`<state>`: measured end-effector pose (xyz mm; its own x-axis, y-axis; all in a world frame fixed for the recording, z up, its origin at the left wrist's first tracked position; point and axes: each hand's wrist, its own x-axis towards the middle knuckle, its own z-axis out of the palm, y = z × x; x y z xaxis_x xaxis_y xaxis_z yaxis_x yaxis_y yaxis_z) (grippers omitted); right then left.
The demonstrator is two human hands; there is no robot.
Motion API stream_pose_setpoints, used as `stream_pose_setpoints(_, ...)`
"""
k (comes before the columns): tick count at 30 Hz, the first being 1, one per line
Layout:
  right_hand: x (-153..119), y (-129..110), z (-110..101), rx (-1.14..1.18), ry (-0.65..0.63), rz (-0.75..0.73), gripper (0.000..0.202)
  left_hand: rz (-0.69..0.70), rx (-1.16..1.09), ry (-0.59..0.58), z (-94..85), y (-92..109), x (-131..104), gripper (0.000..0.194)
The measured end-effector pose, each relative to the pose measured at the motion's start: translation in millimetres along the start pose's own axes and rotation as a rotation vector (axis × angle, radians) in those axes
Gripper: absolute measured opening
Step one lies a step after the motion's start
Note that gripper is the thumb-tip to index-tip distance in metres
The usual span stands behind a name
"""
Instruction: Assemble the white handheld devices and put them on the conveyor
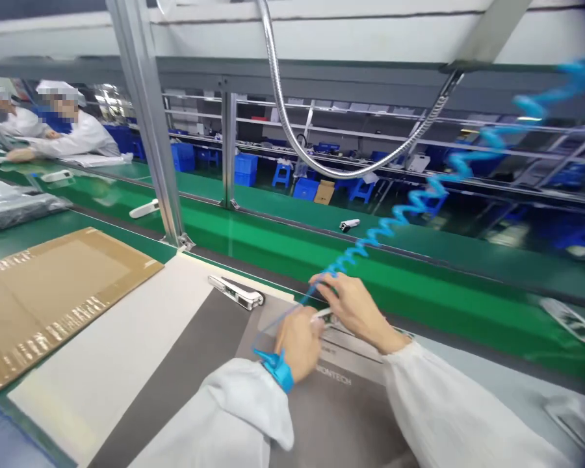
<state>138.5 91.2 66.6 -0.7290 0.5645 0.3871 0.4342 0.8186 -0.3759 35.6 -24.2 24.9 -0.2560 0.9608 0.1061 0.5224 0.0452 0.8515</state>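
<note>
My left hand (299, 341) is closed round a small white plastic part (325, 316), most of it hidden by the fingers. A blue wrist strap (279, 370) circles that wrist, its cord running up to a blue coiled cord (370, 237). Just above and to the right, my right hand (358, 309) has curled fingers, their tips at the lower end of the cord, seemingly pinching it. Both hands are over a grey mat (351, 416) with printed lettering. Left of them lies a long white plastic housing (236, 292) with dark and green parts inside.
A flattened cardboard sheet (63, 292) lies at left. Beyond the bench runs a green conveyor belt (268, 244) carrying several white parts, one a small white piece (350, 224). A metal post (149, 123) rises at left; a flexible metal conduit (292, 140) hangs overhead. Co-workers (73, 130) sit far left.
</note>
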Motion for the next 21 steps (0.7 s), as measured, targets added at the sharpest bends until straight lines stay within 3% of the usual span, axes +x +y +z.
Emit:
stream_pose_setpoints(4, -51.9, 20.7, -35.7, -0.031, 0.091, 0.167, 0.022, 0.012, -0.082, -0.013, -5.9, 4.3, 0.0, 0.022)
stream_pose_setpoints(7, -75.0, 20.4, -43.7, -0.026, 0.134, 0.183, 0.019, 0.015, -0.168, -0.039, -7.9, 4.5, -0.1, 0.025)
stream_pose_setpoints(10, -84.1, 16.2, -40.0, 0.004, 0.180, 0.232, 0.018, 0.012, -0.216, -0.066, -6.1, 1.7, -0.4, 0.029)
stream_pose_setpoints(17, -88.0, 8.2, -16.9, 0.231, 0.353, 0.539, 0.025, 0.052, -0.228, -0.060, -0.4, 6.5, -5.2, 0.031)
stream_pose_setpoints(21, -89.1, -0.9, -7.1, 0.178, 0.401, 0.513, 0.018, -0.009, -0.212, -0.063, 2.3, 10.9, -8.0, 0.030)
